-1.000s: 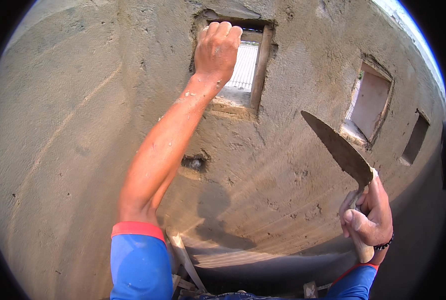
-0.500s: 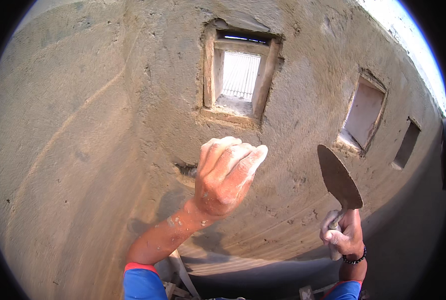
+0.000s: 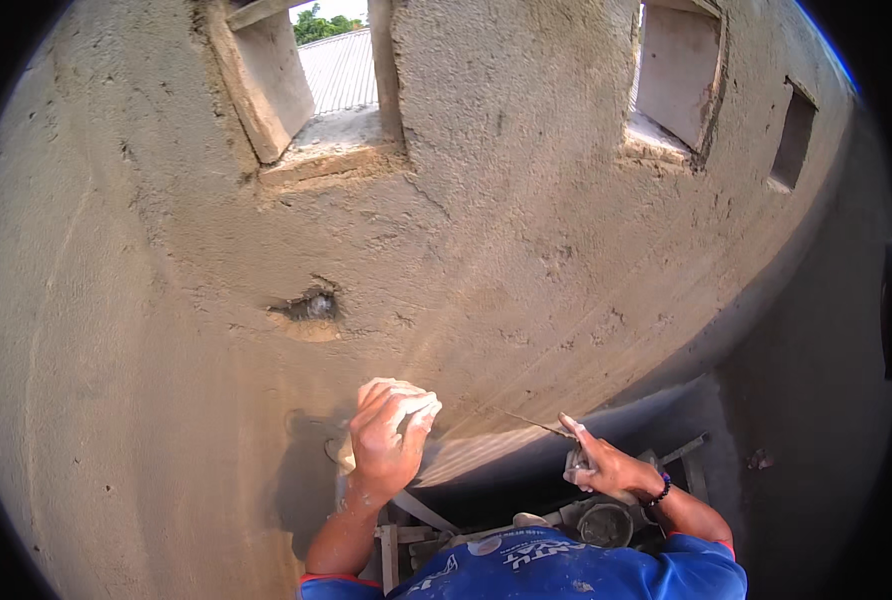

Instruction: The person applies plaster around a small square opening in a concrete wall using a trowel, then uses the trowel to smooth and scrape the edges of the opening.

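My left hand is raised in front of the plastered wall, its mortar-whitened fingers curled closed. Whatever may be inside them is hidden. Lower right of centre, my right hand grips a trowel with the forefinger stretched along it. The blade shows nearly edge-on, pointing left toward the wall; the handle is mostly covered by the hand. A rough hole in the plaster lies above my left hand.
Two framed window openings and a narrow opening pierce the wall higher up. Below me are wooden timbers and a round bucket. A shaded wall stands at right.
The view has tipped downward, so the windows sit higher and my torso shows. Both hands appear lower; the trowel has turned from upright and broadside to nearly level and edge-on.
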{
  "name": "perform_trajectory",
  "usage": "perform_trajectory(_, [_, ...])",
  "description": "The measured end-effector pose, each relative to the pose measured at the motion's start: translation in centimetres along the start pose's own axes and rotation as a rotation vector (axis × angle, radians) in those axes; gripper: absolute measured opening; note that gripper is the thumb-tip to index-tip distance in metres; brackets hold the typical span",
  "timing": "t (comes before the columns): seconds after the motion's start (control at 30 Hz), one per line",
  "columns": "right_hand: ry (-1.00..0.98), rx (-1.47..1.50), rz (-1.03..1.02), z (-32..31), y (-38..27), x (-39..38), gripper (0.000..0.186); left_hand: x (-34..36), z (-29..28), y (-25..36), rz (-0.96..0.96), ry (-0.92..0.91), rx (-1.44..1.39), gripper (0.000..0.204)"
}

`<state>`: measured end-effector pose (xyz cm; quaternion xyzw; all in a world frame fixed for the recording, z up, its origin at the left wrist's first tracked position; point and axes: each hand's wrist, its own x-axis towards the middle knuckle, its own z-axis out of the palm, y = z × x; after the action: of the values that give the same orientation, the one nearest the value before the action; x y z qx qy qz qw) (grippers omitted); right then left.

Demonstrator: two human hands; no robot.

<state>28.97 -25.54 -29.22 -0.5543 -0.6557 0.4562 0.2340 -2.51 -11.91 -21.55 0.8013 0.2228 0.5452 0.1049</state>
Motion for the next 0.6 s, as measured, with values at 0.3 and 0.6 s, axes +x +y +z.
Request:
perform_trajectory(0.3, [0.304,0.297,0.835,10.5,28.9,-9.5,0.073,-18.5,10.2,-6.6,-0.753,-0.937,-0.019,0.022])
perform_trajectory(0.6, [0.327,0.456,1.362,18.5,40.5,-21.2,0.021,-28.2,16.9,-8.4,-0.851,-1.438,-0.061,0.031])
